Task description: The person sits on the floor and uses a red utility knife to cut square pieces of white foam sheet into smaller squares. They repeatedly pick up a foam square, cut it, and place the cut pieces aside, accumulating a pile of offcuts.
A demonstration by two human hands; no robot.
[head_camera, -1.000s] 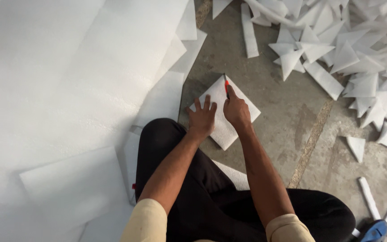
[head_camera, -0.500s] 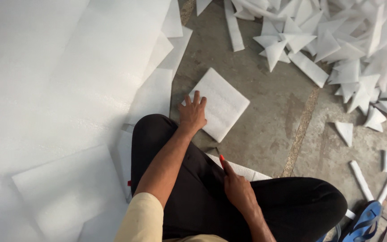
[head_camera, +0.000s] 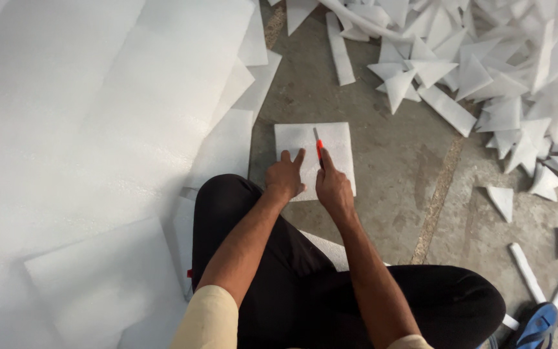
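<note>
A white square foam sheet point(head_camera: 337, 143) lies on the concrete floor in front of my knees. My left hand point(head_camera: 285, 178) presses flat on its near left part, fingers spread. My right hand point(head_camera: 332, 184) grips a red-handled cutter point(head_camera: 319, 147) whose blade rests on the middle of the sheet, pointing away from me. My legs in black trousers point(head_camera: 292, 271) are folded below the sheet.
Large white foam sheets point(head_camera: 85, 129) cover the floor on the left. A pile of cut foam triangles and strips point(head_camera: 485, 71) fills the upper right. Loose foam pieces point(head_camera: 502, 200) and foam rolls point(head_camera: 526, 271) lie at right, with a blue sandal point(head_camera: 537, 326) near the corner.
My right hand came back from beside my leg and set the cutter on the sheet's middle. The square sheet has been turned so its edges run straight. My left hand stays on it.
</note>
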